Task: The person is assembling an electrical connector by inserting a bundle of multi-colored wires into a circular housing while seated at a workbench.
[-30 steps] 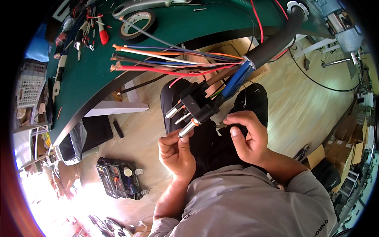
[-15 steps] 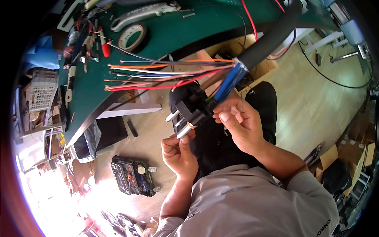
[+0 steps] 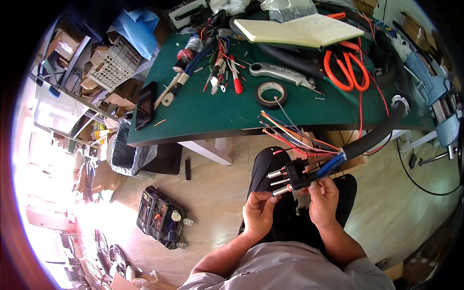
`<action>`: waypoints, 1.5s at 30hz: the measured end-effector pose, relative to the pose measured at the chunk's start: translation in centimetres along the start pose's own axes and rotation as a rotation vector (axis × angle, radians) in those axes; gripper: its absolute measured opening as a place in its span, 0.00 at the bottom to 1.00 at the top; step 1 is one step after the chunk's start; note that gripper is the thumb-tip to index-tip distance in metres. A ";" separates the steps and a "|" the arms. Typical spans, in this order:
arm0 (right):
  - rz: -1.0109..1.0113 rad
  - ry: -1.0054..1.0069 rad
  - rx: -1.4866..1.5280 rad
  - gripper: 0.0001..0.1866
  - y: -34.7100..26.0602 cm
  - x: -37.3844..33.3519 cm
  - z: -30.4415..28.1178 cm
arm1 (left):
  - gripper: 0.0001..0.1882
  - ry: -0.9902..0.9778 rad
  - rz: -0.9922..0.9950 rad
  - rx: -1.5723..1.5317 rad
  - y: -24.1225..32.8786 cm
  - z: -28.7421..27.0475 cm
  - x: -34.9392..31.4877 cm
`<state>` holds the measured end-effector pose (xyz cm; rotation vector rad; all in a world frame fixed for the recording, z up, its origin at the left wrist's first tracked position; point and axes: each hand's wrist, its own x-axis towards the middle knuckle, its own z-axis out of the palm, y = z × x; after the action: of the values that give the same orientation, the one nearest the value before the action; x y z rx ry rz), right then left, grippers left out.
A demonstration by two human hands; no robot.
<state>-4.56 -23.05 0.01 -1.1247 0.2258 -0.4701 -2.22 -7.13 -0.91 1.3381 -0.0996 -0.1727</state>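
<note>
Over my lap, a black plastic connector block point(image 3: 298, 175) with several metal pins sits at the end of a thick black cable point(image 3: 376, 137). Blue wires point(image 3: 330, 166) run from the cable's cut end to the block, and a bundle of thin coloured wires point(image 3: 295, 137) fans out toward the table. My left hand point(image 3: 259, 215) pinches the tip of the nearest metal pin point(image 3: 282, 190) between thumb and fingers. At the block's rear corner, beside the blue wires, the thumb and fingers of my right hand point(image 3: 323, 202) are closed on the connector.
On the green table point(image 3: 203, 116) lie a tape roll point(image 3: 271, 94), a grey-handled cutter point(image 3: 281, 72), orange-handled scissors point(image 3: 346, 71) and an open notebook point(image 3: 304, 31). A blue vise point(image 3: 427, 79) stands at right. An open toolbox point(image 3: 162, 217) and a lined bin point(image 3: 133, 150) are at left.
The view has shifted, showing more of the table, with hands and connector lower and farther right in it. My right thumb now rests against the connector; my left hand stays at the pin.
</note>
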 end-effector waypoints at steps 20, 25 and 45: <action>-0.006 0.001 -0.090 0.07 -0.6 0.0 0.6 | 0.05 -0.044 -0.014 -0.023 -0.5 -0.5 0.6; -0.003 0.013 -0.092 0.06 -0.4 0.0 0.6 | 0.05 -0.052 -0.016 -0.034 -0.4 -0.5 0.6; 0.014 -0.012 -0.101 0.06 -0.3 0.0 0.3 | 0.05 -0.055 -0.032 -0.013 -0.1 -0.5 0.6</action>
<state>-4.56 -22.94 0.42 -1.2234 0.2486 -0.4430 -1.56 -6.83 -1.11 1.3228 -0.1240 -0.2369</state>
